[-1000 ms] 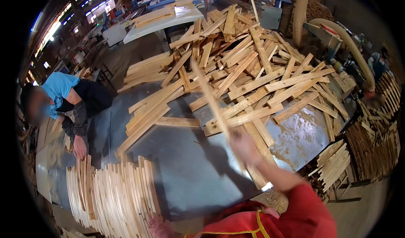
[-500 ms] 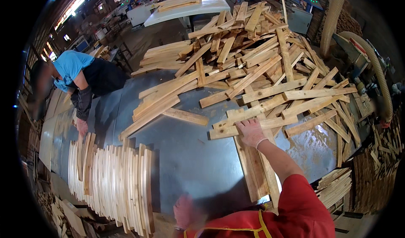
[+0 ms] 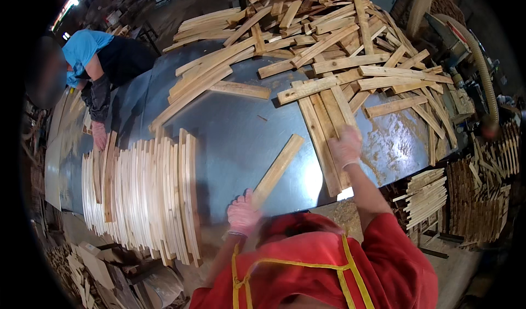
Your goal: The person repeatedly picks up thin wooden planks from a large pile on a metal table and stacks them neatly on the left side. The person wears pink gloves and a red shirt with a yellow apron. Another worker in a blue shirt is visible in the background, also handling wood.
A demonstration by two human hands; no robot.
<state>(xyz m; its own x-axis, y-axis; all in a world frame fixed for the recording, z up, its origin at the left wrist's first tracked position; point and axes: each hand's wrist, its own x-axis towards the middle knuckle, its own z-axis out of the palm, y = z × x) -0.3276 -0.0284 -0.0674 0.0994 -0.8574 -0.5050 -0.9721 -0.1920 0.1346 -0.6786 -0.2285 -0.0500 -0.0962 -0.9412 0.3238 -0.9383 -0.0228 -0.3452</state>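
My left hand (image 3: pixel 245 213) is closed round the near end of a short wooden slat (image 3: pixel 280 163), which slants up and away over the metal table (image 3: pixel 235 144). My right hand (image 3: pixel 346 146), slightly blurred, is closed on a wooden slat (image 3: pixel 342 105) at the right of a small row. Beside it lie more slats (image 3: pixel 318 139) side by side, running toward the table's near edge. My right hand and forearm hide part of this row. Across the far end of the row rests another slat (image 3: pixel 307 89).
A big jumbled pile of slats (image 3: pixel 329 40) covers the far right. On the left stands a tight row of slats (image 3: pixel 148 194), where a co-worker's gloved hand (image 3: pixel 98 135) touches the far end. A ribbed hose (image 3: pixel 482 73) hangs at right; stacked slats (image 3: pixel 424 196) lie below the table edge.
My right hand has left the crosswise slat and come nearer, onto the row. My left hand now shows a slat in its grip. The view has tilted downward.
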